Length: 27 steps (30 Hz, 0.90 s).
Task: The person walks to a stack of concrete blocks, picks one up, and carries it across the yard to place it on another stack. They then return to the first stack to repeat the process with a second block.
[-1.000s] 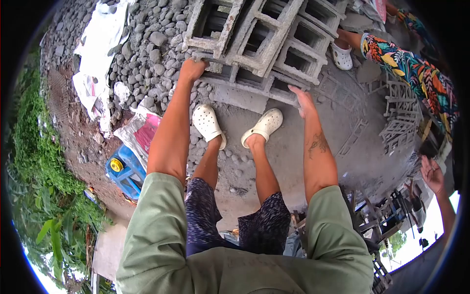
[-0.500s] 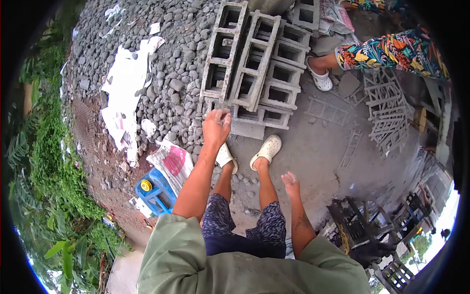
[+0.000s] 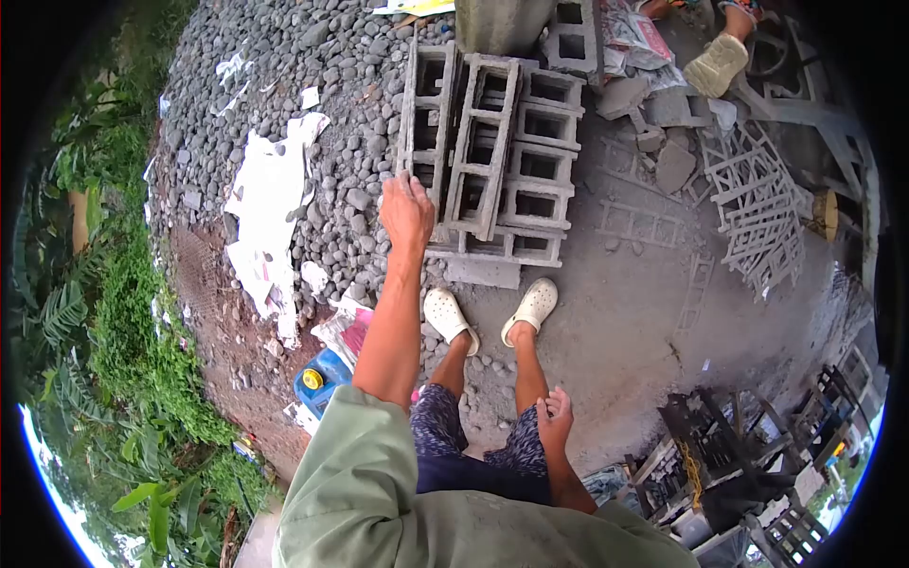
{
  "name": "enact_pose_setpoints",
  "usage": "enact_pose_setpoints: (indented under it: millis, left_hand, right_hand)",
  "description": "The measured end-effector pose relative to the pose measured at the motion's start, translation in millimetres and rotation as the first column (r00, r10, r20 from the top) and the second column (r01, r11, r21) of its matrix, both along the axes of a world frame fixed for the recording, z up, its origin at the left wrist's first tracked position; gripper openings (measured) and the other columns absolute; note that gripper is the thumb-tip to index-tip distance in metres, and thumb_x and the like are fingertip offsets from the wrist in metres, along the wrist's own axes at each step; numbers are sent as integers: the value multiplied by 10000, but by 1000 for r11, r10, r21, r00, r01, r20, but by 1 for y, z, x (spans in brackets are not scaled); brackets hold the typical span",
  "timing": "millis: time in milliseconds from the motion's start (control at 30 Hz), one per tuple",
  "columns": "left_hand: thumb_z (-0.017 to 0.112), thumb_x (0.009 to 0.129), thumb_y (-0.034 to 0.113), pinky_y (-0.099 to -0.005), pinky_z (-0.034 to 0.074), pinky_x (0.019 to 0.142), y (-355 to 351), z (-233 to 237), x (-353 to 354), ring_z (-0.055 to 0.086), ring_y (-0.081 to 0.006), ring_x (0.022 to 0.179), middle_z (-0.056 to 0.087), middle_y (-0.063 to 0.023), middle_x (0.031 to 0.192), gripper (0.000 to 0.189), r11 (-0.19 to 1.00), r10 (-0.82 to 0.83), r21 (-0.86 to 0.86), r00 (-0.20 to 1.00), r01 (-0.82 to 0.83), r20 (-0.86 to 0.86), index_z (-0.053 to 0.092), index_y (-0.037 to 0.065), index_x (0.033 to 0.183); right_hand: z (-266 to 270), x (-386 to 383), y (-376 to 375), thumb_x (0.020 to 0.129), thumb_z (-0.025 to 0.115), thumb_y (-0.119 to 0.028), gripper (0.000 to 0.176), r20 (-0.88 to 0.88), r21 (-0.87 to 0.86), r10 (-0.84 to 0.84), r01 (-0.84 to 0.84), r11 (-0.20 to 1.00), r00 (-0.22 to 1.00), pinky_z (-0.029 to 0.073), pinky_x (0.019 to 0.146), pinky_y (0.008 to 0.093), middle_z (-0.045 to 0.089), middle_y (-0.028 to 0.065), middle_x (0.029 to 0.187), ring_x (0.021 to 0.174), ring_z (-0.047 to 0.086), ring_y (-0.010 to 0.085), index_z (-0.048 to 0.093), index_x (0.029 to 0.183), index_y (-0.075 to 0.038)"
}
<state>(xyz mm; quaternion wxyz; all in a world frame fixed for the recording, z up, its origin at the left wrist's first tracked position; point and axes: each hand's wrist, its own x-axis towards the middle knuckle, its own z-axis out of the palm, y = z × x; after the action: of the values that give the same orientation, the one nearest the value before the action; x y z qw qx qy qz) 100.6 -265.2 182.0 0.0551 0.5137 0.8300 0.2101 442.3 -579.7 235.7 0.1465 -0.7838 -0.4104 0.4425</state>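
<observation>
My left hand (image 3: 407, 216) is at the near end of the leftmost hollow concrete block (image 3: 432, 118), its fingers bent over the edge and closed on it. The hand hides that end of the block. Right beside it, a second concrete block (image 3: 485, 142) lies on the stack, and more blocks (image 3: 542, 163) sit to the right and underneath. My right hand (image 3: 556, 417) hangs over my right thigh, fingers loosely bent and apart, with nothing in it.
Grey stones (image 3: 346, 142) and a white sheet (image 3: 270, 208) lie left of the stack. A blue jerrycan (image 3: 322, 379) stands near my left forearm. Broken block pieces (image 3: 674, 166) and a lattice pile (image 3: 757, 204) are on the right. Another person's shoe (image 3: 717, 66) shows at the top right.
My left hand has moved up onto the end of the left block and closed there. My right hand has drawn in toward my thigh. The other person has stepped away toward the top right.
</observation>
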Motion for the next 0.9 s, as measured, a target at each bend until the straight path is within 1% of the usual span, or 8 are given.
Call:
enact_pose_setpoints:
  millis: [67, 133, 267, 300, 367, 500, 667, 900]
  left_hand:
    - [479, 846, 153, -381, 459, 586, -10, -3, -17, 579, -283, 632, 605, -146, 772, 204, 974, -52, 217, 994, 72, -98, 583, -11, 907]
    - [442, 891, 147, -285, 431, 497, -18, -1, -26, 531, -147, 548, 589, -77, 731, 228, 983, 93, 78, 823, -164, 560, 576, -25, 959]
    - [474, 886, 189, -282, 440, 514, -6, -17, -42, 544, -144, 579, 594, -74, 746, 269, 973, 207, -135, 453, -187, 867, 576, -36, 991]
    - [474, 886, 189, -282, 440, 514, -4, -33, -46, 544, -144, 579, 594, -74, 746, 269, 972, 210, -136, 450, -191, 868, 576, -36, 991]
    - [531, 842, 261, -395, 456, 654, 2, -45, -50, 577, -282, 707, 608, -147, 839, 360, 995, -7, -95, 999, 12, 53, 564, -42, 1035]
    - [592, 764, 385, -425, 355, 927, -3, -41, -31, 418, -371, 1116, 467, -235, 1184, 585, 992, -9, -126, 993, -6, -116, 492, -50, 1143]
    - [716, 564, 520, -436, 400, 888, 9, -13, 0, 428, -412, 1103, 350, -324, 1236, 1121, 822, 103, -564, 994, -72, 23, 77, 86, 1376]
    - [725, 587, 471, -428, 434, 839, 8, -22, 4, 483, -394, 1040, 387, -285, 1222, 1060, 850, 165, -524, 972, -53, 169, 131, 57, 1362]
  right_hand:
    - [-5, 1, -4, 730, 651, -91, 449, 9, 29, -26, 26, 999, 1000, 476, 685, 287, 573, 135, 948, 798, 577, 190, 465, 1124, 21]
    - [-7, 3, -7, 711, 666, -103, 460, 18, 55, -45, 44, 998, 999, 474, 685, 296, 575, 132, 951, 796, 578, 200, 479, 1116, 9]
    - [-7, 2, -5, 693, 675, -98, 475, 42, 43, -35, 34, 999, 998, 467, 706, 306, 570, 128, 958, 819, 573, 209, 479, 1114, 3]
    - [-6, 1, -5, 688, 677, -96, 481, 43, 35, -31, 29, 999, 999, 464, 713, 309, 569, 127, 962, 824, 571, 212, 477, 1114, 2]
    - [-6, 2, -7, 706, 668, -97, 478, 54, 19, -16, 15, 1000, 998, 460, 728, 308, 565, 130, 969, 835, 566, 207, 465, 1126, 7]
    - [-10, 4, -7, 721, 666, -104, 485, 56, 13, -10, 9, 1000, 998, 453, 742, 306, 557, 129, 983, 846, 557, 199, 450, 1142, 4]
    - [-10, 1, 2, 714, 675, -108, 499, 51, 18, 6, -7, 1000, 999, 453, 732, 309, 554, 129, 989, 843, 554, 195, 450, 1147, -5]
    - [-12, 2, 5, 688, 684, -119, 505, 36, 41, -13, 11, 999, 999, 455, 698, 307, 556, 117, 975, 834, 564, 202, 472, 1129, 5]
